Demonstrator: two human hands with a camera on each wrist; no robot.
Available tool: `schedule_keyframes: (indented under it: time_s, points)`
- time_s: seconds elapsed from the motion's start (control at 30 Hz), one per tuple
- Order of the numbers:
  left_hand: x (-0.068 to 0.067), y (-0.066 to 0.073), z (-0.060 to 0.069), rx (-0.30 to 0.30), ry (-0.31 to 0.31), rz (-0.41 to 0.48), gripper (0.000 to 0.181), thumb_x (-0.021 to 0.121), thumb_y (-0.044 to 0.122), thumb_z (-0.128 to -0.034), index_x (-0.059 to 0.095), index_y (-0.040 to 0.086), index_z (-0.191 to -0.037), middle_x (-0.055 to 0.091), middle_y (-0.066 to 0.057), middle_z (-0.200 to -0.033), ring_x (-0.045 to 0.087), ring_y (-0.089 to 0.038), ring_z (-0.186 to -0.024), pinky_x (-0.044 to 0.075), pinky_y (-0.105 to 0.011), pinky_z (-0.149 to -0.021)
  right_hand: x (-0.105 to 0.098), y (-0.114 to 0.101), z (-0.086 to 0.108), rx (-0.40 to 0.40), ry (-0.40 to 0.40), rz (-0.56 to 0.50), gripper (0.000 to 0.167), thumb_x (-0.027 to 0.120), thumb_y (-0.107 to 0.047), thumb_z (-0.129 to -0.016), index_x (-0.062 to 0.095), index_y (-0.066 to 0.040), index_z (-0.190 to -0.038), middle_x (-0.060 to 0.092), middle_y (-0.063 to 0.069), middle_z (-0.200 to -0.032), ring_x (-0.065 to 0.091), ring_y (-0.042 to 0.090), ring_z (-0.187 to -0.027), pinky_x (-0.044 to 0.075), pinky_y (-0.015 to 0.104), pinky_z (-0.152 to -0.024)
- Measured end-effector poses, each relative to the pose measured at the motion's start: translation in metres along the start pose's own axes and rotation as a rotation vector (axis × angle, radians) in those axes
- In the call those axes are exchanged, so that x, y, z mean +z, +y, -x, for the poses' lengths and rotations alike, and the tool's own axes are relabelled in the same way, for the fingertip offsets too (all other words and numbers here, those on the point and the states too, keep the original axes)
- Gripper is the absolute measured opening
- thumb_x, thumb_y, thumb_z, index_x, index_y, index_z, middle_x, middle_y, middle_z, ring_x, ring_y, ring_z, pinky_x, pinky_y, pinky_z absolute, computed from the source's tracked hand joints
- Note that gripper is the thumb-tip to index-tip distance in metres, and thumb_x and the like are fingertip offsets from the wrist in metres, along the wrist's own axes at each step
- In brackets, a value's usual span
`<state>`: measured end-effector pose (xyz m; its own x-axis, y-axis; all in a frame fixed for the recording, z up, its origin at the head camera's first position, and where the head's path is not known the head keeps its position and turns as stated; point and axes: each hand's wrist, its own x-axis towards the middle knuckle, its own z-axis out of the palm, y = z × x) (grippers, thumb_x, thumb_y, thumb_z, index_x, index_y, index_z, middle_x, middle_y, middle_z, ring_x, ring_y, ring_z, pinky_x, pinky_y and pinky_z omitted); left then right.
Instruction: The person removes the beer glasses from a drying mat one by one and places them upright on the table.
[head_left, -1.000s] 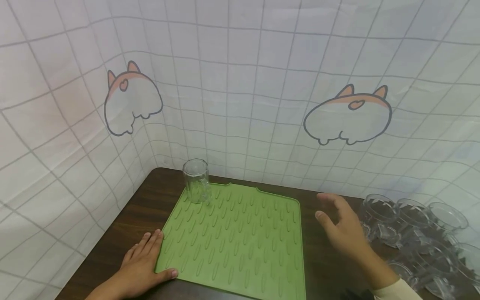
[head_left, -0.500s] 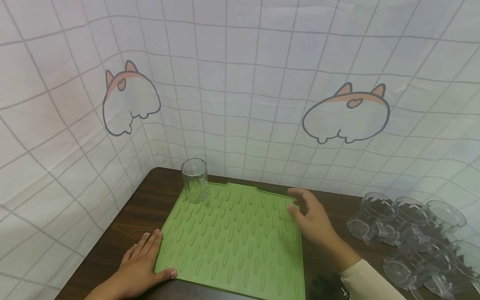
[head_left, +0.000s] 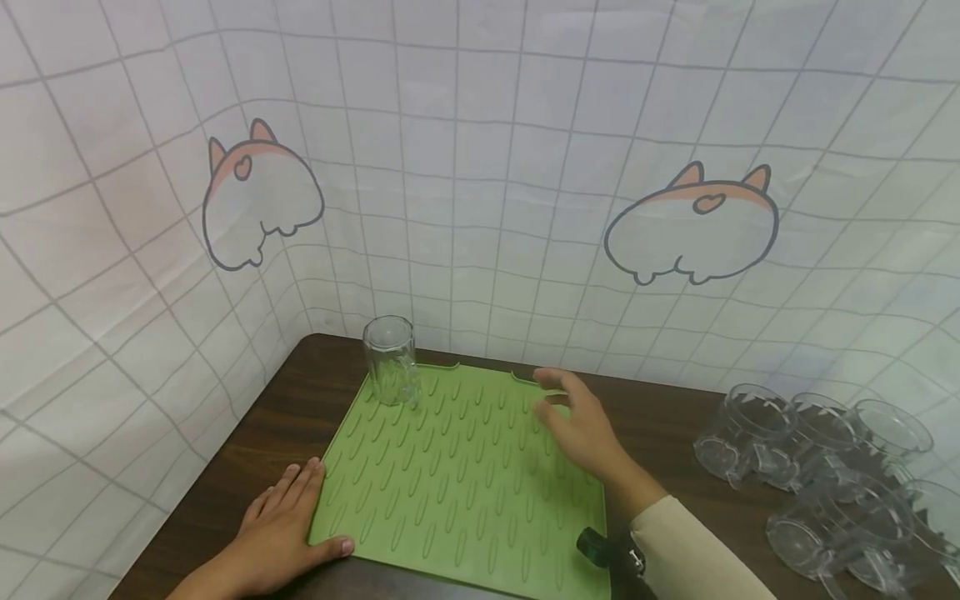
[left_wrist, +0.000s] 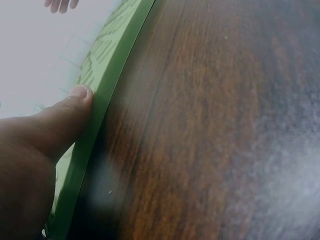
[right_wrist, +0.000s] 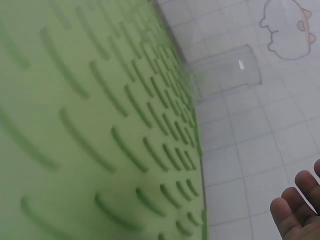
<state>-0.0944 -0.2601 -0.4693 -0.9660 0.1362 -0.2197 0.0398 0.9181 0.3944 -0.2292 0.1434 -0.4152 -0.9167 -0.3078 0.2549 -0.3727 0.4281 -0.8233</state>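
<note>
A green ridged drying mat (head_left: 457, 492) lies on the dark wooden table. On its far left corner stands a clear glass mug (head_left: 392, 362), which also shows in the right wrist view as a faint glass mug (right_wrist: 227, 72). My left hand (head_left: 281, 525) rests flat at the mat's near left corner, its thumb (left_wrist: 72, 107) on the mat's edge in the left wrist view. My right hand (head_left: 577, 425) hovers over the mat's right part with loosely bent fingers and nothing in them; its fingertips (right_wrist: 295, 205) show in the right wrist view.
Several clear mugs (head_left: 757, 425) stand grouped on the table at the right. Behind the table hangs a white gridded curtain (head_left: 480, 208) with cartoon prints. A dark device (head_left: 600, 546) is strapped at the right wrist.
My right hand has moved left, from beside the clear mugs to above the mat. The left hand, the mat and the mug on it stay in place.
</note>
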Motion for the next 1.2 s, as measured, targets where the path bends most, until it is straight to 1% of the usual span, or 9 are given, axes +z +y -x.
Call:
schedule_keyframes:
  time_s: [0.13, 0.2, 0.33, 0.4, 0.5, 0.73, 0.9, 1.0, 1.2]
  points:
    - [0.0, 0.0, 0.0, -0.004, -0.001, 0.003, 0.129, 0.062, 0.082, -0.0797, 0.015, -0.006, -0.161, 0.014, -0.027, -0.166, 0.01, -0.051, -0.151, 0.011, -0.073, -0.112, 0.01, -0.002, -0.007, 0.059, -0.028, -0.047, 0.042, 0.061, -0.018, -0.103, 0.052, -0.013, -0.144, 0.053, 0.005, -0.144, 0.056, 0.033, -0.126, 0.054, 0.048, -0.095]
    - [0.0, 0.0, 0.0, -0.004, -0.001, 0.006, 0.128, 0.062, 0.082, -0.08, 0.015, -0.006, -0.161, 0.014, -0.027, -0.166, 0.01, -0.051, -0.151, 0.011, -0.073, -0.111, 0.016, -0.001, -0.011, 0.069, -0.043, -0.064, 0.042, 0.062, -0.018, -0.103, 0.052, -0.013, -0.144, 0.054, 0.005, -0.144, 0.055, 0.031, -0.127, 0.053, 0.047, -0.095]
    - [-0.001, 0.002, 0.0, -0.012, -0.011, 0.01, 0.128, 0.063, 0.081, -0.0799, 0.015, -0.007, -0.16, 0.014, -0.028, -0.166, 0.01, -0.052, -0.151, 0.011, -0.074, -0.111, 0.027, -0.002, -0.016, 0.057, -0.064, -0.096, 0.043, 0.064, -0.017, -0.102, 0.053, -0.01, -0.144, 0.055, 0.004, -0.142, 0.056, 0.029, -0.126, 0.052, 0.046, -0.097]
    - [-0.002, 0.003, 0.001, -0.016, -0.015, 0.011, 0.129, 0.063, 0.082, -0.0798, 0.015, -0.007, -0.16, 0.014, -0.028, -0.166, 0.01, -0.052, -0.151, 0.012, -0.074, -0.111, 0.032, -0.003, -0.018, 0.057, -0.071, -0.112, 0.044, 0.065, -0.016, -0.102, 0.053, -0.009, -0.144, 0.056, 0.003, -0.142, 0.056, 0.03, -0.126, 0.052, 0.046, -0.097]
    - [-0.001, 0.003, 0.001, -0.018, -0.016, 0.004, 0.129, 0.062, 0.082, -0.0796, 0.015, -0.007, -0.16, 0.014, -0.027, -0.166, 0.01, -0.052, -0.151, 0.012, -0.074, -0.111, 0.037, -0.004, -0.021, 0.061, -0.077, -0.124, 0.043, 0.065, -0.017, -0.102, 0.054, -0.012, -0.143, 0.056, 0.003, -0.14, 0.058, 0.031, -0.124, 0.053, 0.046, -0.096]
    - [-0.002, 0.003, 0.0, -0.014, -0.013, 0.002, 0.129, 0.061, 0.083, -0.0801, 0.015, -0.007, -0.16, 0.013, -0.027, -0.166, 0.01, -0.052, -0.151, 0.012, -0.074, -0.111, 0.049, -0.005, -0.028, 0.047, -0.084, -0.124, 0.039, 0.062, -0.02, -0.104, 0.055, -0.012, -0.142, 0.058, 0.006, -0.139, 0.054, 0.027, -0.129, 0.049, 0.045, -0.103]
    - [0.0, 0.001, 0.0, -0.009, -0.007, 0.009, 0.13, 0.061, 0.084, -0.0789, 0.015, -0.007, -0.16, 0.014, -0.027, -0.166, 0.01, -0.052, -0.15, 0.011, -0.074, -0.111, 0.058, -0.007, -0.033, 0.096, -0.109, -0.134, 0.039, 0.061, -0.023, -0.105, 0.055, -0.013, -0.142, 0.058, 0.008, -0.139, 0.059, 0.029, -0.123, 0.051, 0.046, -0.099]
    - [0.002, 0.0, -0.001, -0.006, -0.002, 0.012, 0.131, 0.061, 0.084, -0.0784, 0.015, -0.008, -0.16, 0.014, -0.027, -0.166, 0.01, -0.052, -0.15, 0.011, -0.074, -0.111, 0.064, -0.007, -0.035, 0.1, -0.124, -0.132, 0.041, 0.061, -0.025, -0.105, 0.054, -0.011, -0.143, 0.058, 0.008, -0.139, 0.06, 0.029, -0.122, 0.051, 0.046, -0.099]
    - [0.001, 0.0, -0.001, -0.005, 0.008, 0.011, 0.131, 0.061, 0.085, -0.0778, 0.016, -0.007, -0.16, 0.015, -0.028, -0.166, 0.011, -0.052, -0.15, 0.011, -0.073, -0.111, 0.079, -0.009, -0.042, 0.068, -0.155, -0.132, 0.043, 0.06, -0.028, -0.106, 0.053, -0.009, -0.144, 0.058, 0.007, -0.14, 0.054, 0.024, -0.129, 0.048, 0.042, -0.104]
